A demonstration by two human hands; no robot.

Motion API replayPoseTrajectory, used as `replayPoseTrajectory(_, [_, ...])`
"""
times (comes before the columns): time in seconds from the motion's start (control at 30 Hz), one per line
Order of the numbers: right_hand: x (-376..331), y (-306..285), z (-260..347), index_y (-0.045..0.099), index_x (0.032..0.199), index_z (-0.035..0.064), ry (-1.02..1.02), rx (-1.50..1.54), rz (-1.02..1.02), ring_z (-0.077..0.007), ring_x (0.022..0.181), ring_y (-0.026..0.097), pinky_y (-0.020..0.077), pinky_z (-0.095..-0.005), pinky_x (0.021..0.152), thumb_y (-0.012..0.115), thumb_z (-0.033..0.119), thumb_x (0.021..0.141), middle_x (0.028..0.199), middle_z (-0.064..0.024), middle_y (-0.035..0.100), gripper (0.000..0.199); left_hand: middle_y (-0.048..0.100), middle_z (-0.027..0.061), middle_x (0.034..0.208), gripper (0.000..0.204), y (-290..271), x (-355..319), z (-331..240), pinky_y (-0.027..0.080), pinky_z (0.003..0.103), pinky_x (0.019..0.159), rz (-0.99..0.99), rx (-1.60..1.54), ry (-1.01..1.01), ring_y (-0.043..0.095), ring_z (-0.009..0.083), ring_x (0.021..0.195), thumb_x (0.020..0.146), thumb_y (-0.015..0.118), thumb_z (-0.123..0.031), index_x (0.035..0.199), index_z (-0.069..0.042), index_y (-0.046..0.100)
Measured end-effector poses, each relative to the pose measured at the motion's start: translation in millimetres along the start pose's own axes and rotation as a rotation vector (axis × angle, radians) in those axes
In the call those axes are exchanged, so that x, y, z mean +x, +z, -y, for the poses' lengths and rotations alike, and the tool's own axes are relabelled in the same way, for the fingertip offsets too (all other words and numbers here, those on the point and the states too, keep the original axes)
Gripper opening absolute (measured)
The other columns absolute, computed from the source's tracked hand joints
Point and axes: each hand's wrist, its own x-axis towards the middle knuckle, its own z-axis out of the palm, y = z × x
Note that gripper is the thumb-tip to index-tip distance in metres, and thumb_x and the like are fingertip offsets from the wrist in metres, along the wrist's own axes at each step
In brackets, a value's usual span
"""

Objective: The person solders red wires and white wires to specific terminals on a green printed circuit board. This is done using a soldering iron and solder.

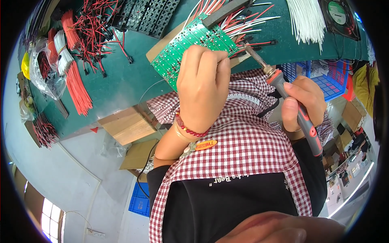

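Note:
My right hand [304,101] grips a grey and red soldering iron [279,81], its tip reaching the right end of a green circuit board [168,62]. My left hand [202,75] hovers over the board with fingers pinched together close to that tip. What the fingers hold is hidden. A thin grey wire [152,86] curves in from the left toward the board and my left hand. Red, white and black leads [247,28] stick out from the board's far side. Across the board's top lies a dark bar [225,14].
Bundles of red wires [79,89] and white wires [64,54] lie left on the green table [117,83], near a black perforated tray [146,16]. More white wires [306,20] and a black fan [338,16] sit far right. A blue crate [328,83] stands beyond my right hand.

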Motion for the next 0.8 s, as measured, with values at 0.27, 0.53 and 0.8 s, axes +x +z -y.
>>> replayPoseTrajectory(0.27, [-14.6,-4.6,-6.7,0.064,0.104,-0.0028,0.183,0.133,-0.035,-0.0188,0.053,0.059,0.0447,-0.0281,0.047,0.064,0.036,0.092,0.072,-0.0134,0.066,0.041,0.061,0.0113,0.081,0.017,-56.5,-23.0,-18.3,0.048,0.034,0.061,0.415,-0.322,-0.256,0.062,0.0262,0.07,0.086,0.069,-0.006,0.087,-0.001,0.053])
replayPoseTrajectory(0.53, [-37.8,2.2,-12.7,0.055,0.121,0.0039,0.191,0.224,-0.013,-0.0181,0.06,0.064,0.051,-0.0267,0.052,0.05,0.047,0.097,0.083,-0.0166,0.07,0.05,0.061,0.0175,0.084,0.008,-28.8,-64.2,17.1,0.047,0.042,0.067,0.657,-0.298,-0.181,0.06,0.0349,0.079,0.081,0.061,0.002,0.084,0.0,0.055])
replayPoseTrajectory(0.8, [-50.8,1.1,-9.0,0.053,0.116,0.0023,0.15,0.116,-0.107,-0.0184,0.061,0.063,0.0525,-0.0278,0.055,0.058,0.021,0.099,0.083,-0.0186,0.07,0.026,0.066,0.0179,0.084,0.006,-7.3,-104.9,61.9,0.049,0.041,0.073,0.406,0.134,-0.15,0.061,0.0368,0.078,0.083,0.063,-0.001,0.088,0.001,0.062])
